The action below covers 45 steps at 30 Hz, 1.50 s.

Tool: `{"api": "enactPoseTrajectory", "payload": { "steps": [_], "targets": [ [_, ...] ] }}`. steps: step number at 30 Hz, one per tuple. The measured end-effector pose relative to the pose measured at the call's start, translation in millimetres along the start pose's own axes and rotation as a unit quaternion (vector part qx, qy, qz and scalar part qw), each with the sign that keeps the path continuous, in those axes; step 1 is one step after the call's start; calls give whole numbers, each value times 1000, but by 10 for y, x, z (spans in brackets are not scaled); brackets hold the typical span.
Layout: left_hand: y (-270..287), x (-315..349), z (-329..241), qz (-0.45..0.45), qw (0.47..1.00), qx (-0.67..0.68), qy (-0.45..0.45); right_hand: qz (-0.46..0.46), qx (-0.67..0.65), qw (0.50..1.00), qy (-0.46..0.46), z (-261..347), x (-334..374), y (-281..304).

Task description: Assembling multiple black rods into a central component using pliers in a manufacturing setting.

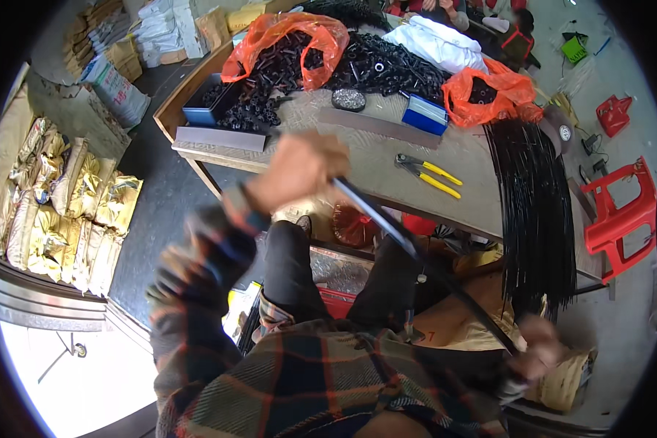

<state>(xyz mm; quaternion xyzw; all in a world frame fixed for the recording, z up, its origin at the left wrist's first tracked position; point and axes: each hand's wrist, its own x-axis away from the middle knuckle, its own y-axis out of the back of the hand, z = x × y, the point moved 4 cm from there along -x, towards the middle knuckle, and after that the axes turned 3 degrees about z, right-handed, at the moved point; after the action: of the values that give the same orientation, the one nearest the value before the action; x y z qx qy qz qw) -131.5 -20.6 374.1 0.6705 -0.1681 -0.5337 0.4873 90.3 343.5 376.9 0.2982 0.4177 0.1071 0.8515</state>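
Observation:
A long, slim black rod slants across my lap, from the table's front edge down to the lower right. My left hand is closed round its upper end, just above the front of the table. At the lower end my right hand grips the rod, its fingers partly smeared by motion. The upper stretch of the rod catches the light. Beyond my left hand, on the tabletop, lie yellow-handled pliers. To the right, a thick bundle of thin black rods hangs over the table's edge.
Small black parts are heaped at the back of the table, among orange plastic bags. Blue trays stand on it. A red plastic stool is at the right; wrapped packages are stacked at the left. Other people sit beyond the table.

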Motion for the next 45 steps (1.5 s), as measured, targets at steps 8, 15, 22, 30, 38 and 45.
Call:
{"api": "enactPoseTrajectory", "payload": {
  "steps": [8,15,22,30,38,45],
  "targets": [
    [-813,-93,6,302,919,-132,-215,401,-290,828,-264,-2258,1082,-3634],
    [-1415,221,-830,350,883,-54,-309,465,-348,776,-245,-1678,751,-3747],
    [-1519,158,-936,231,909,-19,-345,53,-398,869,-290,-1626,118,-3248],
    [-1120,788,-892,-87,827,410,375,208,-240,895,-313,-1410,111,-3010],
    [-1206,545,-1202,-179,619,724,247,134,-327,931,-93,-1105,-1453,-1718],
    [-1430,613,-853,-161,503,742,412,112,-274,948,-115,-1936,-2779,-1744]
  ]
}}
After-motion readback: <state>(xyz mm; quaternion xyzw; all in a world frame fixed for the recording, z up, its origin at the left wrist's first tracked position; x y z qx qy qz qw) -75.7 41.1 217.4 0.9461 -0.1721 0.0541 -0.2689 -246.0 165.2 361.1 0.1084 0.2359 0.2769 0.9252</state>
